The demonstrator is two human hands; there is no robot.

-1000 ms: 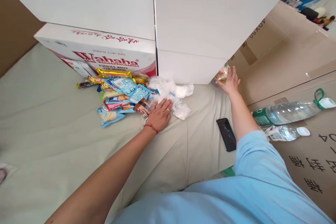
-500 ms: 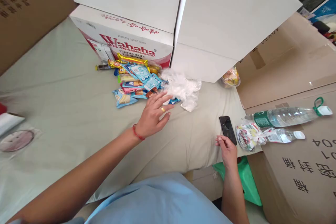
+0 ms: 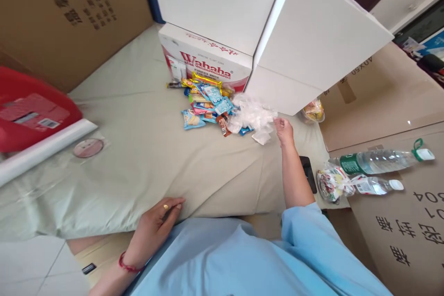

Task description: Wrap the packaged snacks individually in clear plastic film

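Note:
My right hand [image 3: 284, 132] reaches forward to the right edge of a crumpled pile of clear plastic bags [image 3: 251, 113]. Its fingers are curled together at the bag's edge, though the fingertips are partly hidden. Just left of the bags lies a heap of small wrapped snacks [image 3: 211, 97], with a light-blue packet [image 3: 193, 119] and a brown packet [image 3: 224, 125] at its near side. My left hand [image 3: 157, 224], with a ring and a red bracelet, rests by the near edge of the sheet-covered surface. Its fingers are loosely stretched out, with nothing seen in them.
Behind the snacks stand a Wahaha water carton [image 3: 208, 60] and tall white panels [image 3: 312, 32]. A red container [image 3: 34, 106] and a white roll [image 3: 48, 150] lie left. At right are a phone [image 3: 308, 173], a large bottle [image 3: 385, 161], a small bottle [image 3: 378, 185] and cardboard boxes [image 3: 398, 115].
My left hand has drawn back from the snacks to the near edge. My right hand has moved from beside the phone forward to the plastic bags. The view has shifted left.

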